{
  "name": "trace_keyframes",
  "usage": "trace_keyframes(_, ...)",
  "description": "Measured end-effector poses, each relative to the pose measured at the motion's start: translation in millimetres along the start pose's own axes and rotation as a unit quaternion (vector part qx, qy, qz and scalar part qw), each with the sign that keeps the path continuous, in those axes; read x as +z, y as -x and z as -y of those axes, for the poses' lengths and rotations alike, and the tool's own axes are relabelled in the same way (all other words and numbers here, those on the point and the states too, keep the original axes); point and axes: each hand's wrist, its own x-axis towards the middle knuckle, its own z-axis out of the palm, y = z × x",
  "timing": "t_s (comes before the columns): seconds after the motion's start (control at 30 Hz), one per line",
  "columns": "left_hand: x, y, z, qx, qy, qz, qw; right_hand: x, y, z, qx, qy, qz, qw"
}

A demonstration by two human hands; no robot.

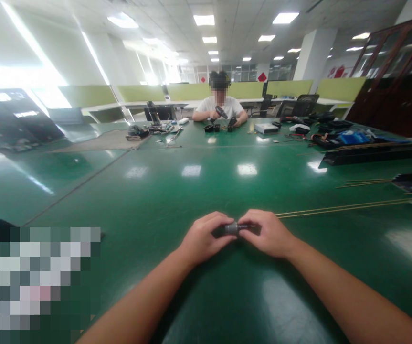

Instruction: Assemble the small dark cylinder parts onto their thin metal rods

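Observation:
A small dark grey cylindrical part [231, 228] lies level between my two hands, just above the green table [155, 191]. My left hand [207, 236] has its thumb and fingers closed round the left side of this part. On its right a thin dark shaft [248, 226] sticks out, pinched by the thumb and fingers of my right hand [268, 233]. The fingertips of both hands nearly meet. Behind my right hand, thin brass-coloured rods [334, 209] run off to the right.
Across the table a person [236, 106] holds a dark tool [221, 112]. Tools and a blue item [354, 137] lie at the back right, beside a long black tray [377, 155]. More parts [161, 128] sit at the back left. A blurred-out area covers the lower left.

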Motion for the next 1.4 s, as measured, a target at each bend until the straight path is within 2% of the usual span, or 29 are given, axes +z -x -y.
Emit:
trace_keyframes(0.4,-1.1,1,-1,-0.028,-0.010,-0.002,1.000,-4,0,-3,-0.015,0.009,-0.007,1.000)
trace_keyframes(1.4,-5.3,-1,2,-0.043,-0.036,-0.027,0.998,-12,-2,-6,-0.003,0.029,-0.033,0.999)
